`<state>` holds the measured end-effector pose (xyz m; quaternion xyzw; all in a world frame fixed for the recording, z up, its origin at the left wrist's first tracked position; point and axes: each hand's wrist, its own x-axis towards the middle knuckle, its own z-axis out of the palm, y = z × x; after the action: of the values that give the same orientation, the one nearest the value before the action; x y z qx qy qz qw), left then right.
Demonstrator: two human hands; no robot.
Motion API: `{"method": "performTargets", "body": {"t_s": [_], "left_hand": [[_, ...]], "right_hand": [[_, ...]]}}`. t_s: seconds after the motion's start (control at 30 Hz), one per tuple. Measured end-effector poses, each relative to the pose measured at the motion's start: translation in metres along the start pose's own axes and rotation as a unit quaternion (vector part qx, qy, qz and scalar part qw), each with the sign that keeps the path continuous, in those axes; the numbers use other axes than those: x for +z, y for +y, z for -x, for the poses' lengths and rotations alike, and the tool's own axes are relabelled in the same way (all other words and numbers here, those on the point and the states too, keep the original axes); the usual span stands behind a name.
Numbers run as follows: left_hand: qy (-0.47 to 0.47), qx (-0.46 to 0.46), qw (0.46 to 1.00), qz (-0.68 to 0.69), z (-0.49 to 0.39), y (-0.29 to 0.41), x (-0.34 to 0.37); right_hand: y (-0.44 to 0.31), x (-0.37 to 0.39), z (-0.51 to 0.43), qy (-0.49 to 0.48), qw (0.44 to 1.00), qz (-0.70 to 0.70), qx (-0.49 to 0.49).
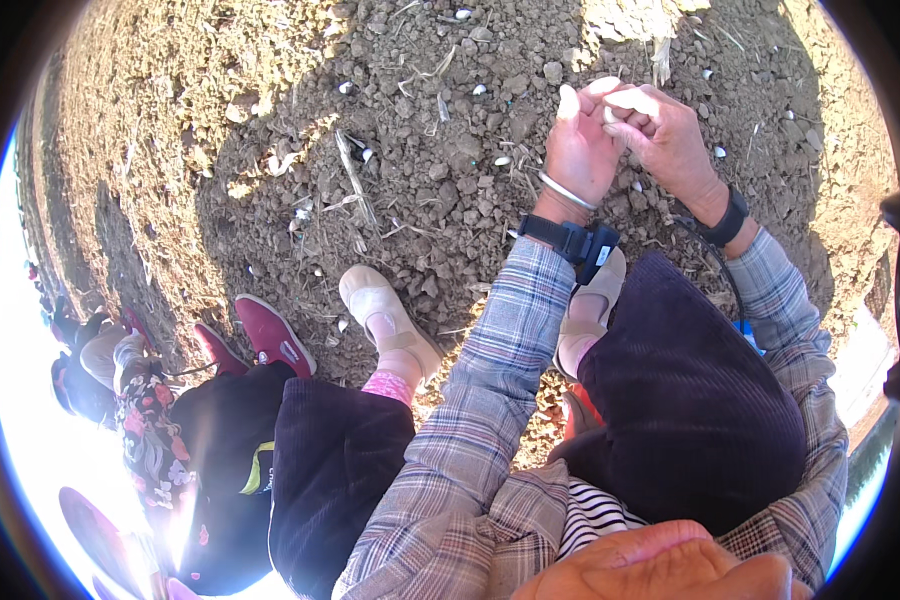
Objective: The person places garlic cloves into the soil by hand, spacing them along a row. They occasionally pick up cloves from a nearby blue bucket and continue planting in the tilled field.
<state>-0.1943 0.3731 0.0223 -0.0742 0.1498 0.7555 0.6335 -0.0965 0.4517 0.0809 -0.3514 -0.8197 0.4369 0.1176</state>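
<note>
Over the soil, my left hand [581, 150] is turned palm up, its thumb apart from its fingers. The bare part of its palm carries nothing, but the right hand partly hides its fingers. My right hand [667, 139] reaches across and touches the left fingers. Between its thumb and forefinger is a small pale piece [610, 115], which looks like a garlic clove. Similar whitish cloves lie scattered on the cloddy soil [450, 195], among them one clove [502, 160] left of my left wrist and another clove [720, 151] right of my right hand.
My beige shoes [379, 300] stand apart on the soil. Dry stalks [356, 176] lie among the clods. At left, close beside me, is another person in red shoes [274, 334] and dark trousers, with more people beyond. A dark cable [724, 262] runs along my right forearm.
</note>
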Motion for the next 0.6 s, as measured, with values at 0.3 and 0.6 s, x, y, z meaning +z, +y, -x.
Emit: {"method": "performTargets", "body": {"t_s": [0.3,0.6], "left_hand": [[0.038,0.025,0.995,-0.086,0.01,-0.001,0.006],[0.213,0.186,0.812,-0.511,0.012,0.009,-0.016]], "right_hand": [[0.001,0.004,0.0,0.079,0.97,0.15,-0.174],[0.009,-0.012,-0.053,-0.001,0.999,-0.038,-0.039]]}}
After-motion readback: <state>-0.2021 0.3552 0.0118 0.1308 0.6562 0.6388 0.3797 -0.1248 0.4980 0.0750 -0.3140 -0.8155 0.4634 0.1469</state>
